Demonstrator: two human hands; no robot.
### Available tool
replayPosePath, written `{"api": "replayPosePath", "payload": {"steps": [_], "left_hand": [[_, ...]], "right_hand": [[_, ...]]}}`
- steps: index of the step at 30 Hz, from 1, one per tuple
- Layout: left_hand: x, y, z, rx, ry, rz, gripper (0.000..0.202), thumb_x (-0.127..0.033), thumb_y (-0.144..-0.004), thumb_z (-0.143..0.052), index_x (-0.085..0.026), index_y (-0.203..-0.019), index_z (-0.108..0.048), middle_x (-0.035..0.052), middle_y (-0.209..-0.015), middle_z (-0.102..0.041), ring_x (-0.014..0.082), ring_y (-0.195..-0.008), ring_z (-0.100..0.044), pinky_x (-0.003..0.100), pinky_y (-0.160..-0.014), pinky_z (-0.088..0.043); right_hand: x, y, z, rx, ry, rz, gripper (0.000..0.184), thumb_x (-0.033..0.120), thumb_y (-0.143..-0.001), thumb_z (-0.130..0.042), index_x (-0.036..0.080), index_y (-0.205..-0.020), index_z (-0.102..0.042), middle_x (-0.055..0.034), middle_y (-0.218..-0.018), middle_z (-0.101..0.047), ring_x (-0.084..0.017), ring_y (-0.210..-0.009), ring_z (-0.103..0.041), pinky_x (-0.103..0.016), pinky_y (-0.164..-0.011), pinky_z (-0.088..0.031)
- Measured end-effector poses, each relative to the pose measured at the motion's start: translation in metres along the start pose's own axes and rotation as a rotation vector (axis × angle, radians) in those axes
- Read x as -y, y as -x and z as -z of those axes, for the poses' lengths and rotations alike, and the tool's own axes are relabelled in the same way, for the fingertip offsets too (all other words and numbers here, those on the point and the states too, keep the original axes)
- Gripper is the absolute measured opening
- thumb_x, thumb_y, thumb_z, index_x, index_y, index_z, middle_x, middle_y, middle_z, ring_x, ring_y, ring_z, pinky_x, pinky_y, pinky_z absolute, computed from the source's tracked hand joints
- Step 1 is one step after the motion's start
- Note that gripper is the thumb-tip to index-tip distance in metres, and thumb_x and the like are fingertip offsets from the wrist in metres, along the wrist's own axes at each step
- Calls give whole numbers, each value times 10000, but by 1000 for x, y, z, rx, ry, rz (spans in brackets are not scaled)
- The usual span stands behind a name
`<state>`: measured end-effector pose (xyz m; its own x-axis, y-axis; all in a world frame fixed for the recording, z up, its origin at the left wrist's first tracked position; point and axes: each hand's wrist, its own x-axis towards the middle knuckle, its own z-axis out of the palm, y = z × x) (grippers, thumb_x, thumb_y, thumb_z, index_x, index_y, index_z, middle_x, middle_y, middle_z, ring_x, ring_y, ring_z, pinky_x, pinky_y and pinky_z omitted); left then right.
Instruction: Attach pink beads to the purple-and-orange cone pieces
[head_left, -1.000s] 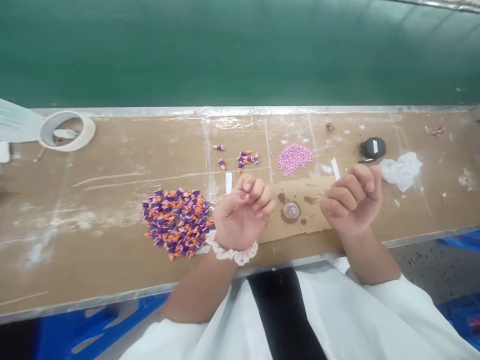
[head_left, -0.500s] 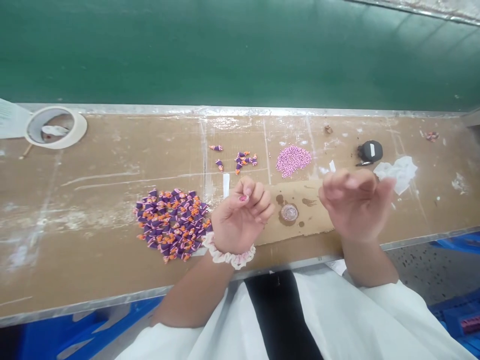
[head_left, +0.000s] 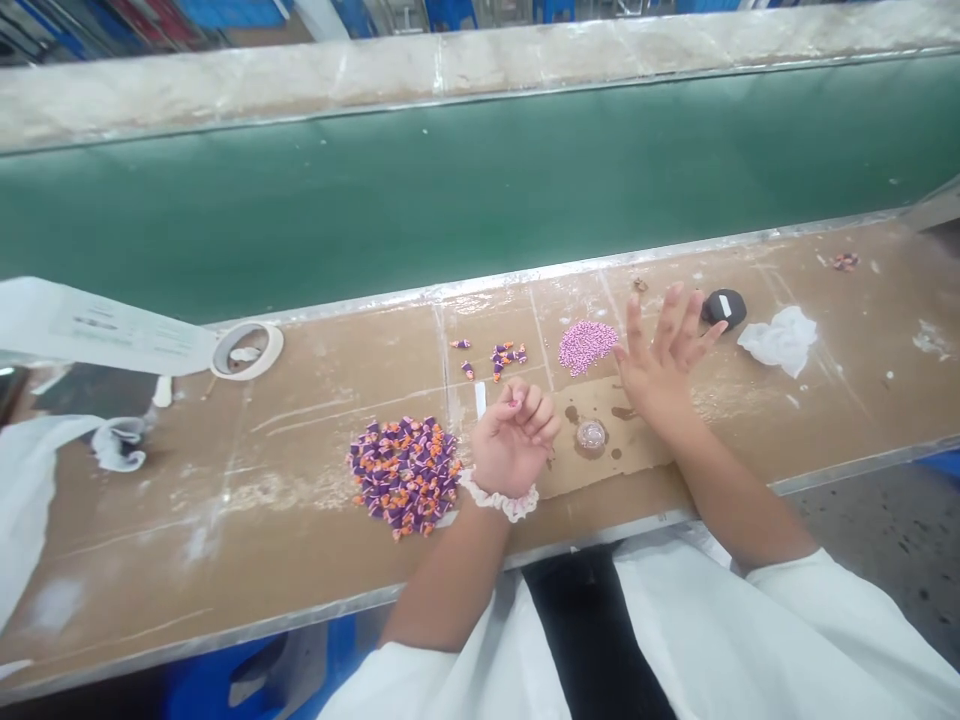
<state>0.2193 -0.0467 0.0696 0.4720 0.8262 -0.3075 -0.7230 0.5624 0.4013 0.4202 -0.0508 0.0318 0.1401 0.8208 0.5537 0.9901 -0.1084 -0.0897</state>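
My left hand (head_left: 516,432) is curled, palm up, pinching a small pink and purple piece at its fingertips, just right of a heap of purple and orange pieces (head_left: 406,474). A frilly white band circles that wrist. My right hand (head_left: 661,350) is open with fingers spread, raised over the bench beside a pile of pink beads (head_left: 586,345). Nothing shows in it. A small round clear dish (head_left: 591,435) sits on a cardboard patch between my hands. A few more purple pieces (head_left: 504,356) lie further back.
A brown bench (head_left: 300,420) runs along a green conveyor belt (head_left: 450,190). A tape roll (head_left: 246,349) and a paper sheet (head_left: 97,325) lie at left, a black round object (head_left: 723,307) and crumpled white tissue (head_left: 780,338) at right. White cloth (head_left: 22,480) at far left.
My right hand has opened from a closed grip and reached forward toward the pink beads; the white strip it held is gone from it. The view tilted up, showing more belt.
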Motion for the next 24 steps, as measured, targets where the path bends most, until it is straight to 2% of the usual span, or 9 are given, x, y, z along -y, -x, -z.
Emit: {"api": "replayPosePath", "payload": {"steps": [2,9,13,16,20,24], "left_hand": [[2,-2,2,0,-7,2,250,-127,-678,-580,-182,-672,-336,-65,-581,-185,51,-474,-241,171,-428,-233],[6,-11,10,-7,-29,1,255,-105,-681,-568,-187,-678,-327,-66,-585,-183,51,-472,-237,168,-434,-228],[5,-11,11,-16,-62,-30,252,-113,-682,-574,-192,-692,-335,-67,-588,-174,56,-472,-223,167,-434,-222],[2,-11,12,25,-93,-63,257,-124,-688,-577,-193,-692,-330,-68,-590,-169,57,-473,-217,167,-436,-226],[-2,-12,13,96,-96,-96,283,-127,-694,-582,-189,-666,-307,-68,-584,-181,52,-469,-224,166,-438,-226],[-1,-14,14,163,-84,-123,262,-128,-700,-593,-188,-663,-341,-70,-568,-211,52,-460,-235,175,-436,-225]], "right_hand": [[-3,-1,-5,-5,-8,-24,667,393,-972,-372,288,-1568,-90,-153,-1646,-61,-500,-1478,-38,-848,-1035,-11],[-8,-2,-24,-54,-7,-121,743,582,-949,-331,236,-1571,-118,-170,-1645,-60,-482,-1486,34,-828,-1054,-3],[-7,1,-30,-45,-13,-133,741,590,-942,-349,234,-1565,-163,-170,-1640,-103,-455,-1494,26,-803,-1076,9],[-6,1,-30,-19,-6,-125,705,564,-952,-346,226,-1556,-210,-181,-1627,-157,-445,-1498,-26,-791,-1084,25],[-14,-11,-18,-9,29,-54,695,561,-960,-328,208,-1550,-225,-201,-1614,-182,-431,-1496,-101,-783,-1085,25],[-43,-32,17,-41,97,38,723,592,-938,-378,200,-1535,-269,-198,-1612,-190,-410,-1499,-122,-763,-1102,15]]}}
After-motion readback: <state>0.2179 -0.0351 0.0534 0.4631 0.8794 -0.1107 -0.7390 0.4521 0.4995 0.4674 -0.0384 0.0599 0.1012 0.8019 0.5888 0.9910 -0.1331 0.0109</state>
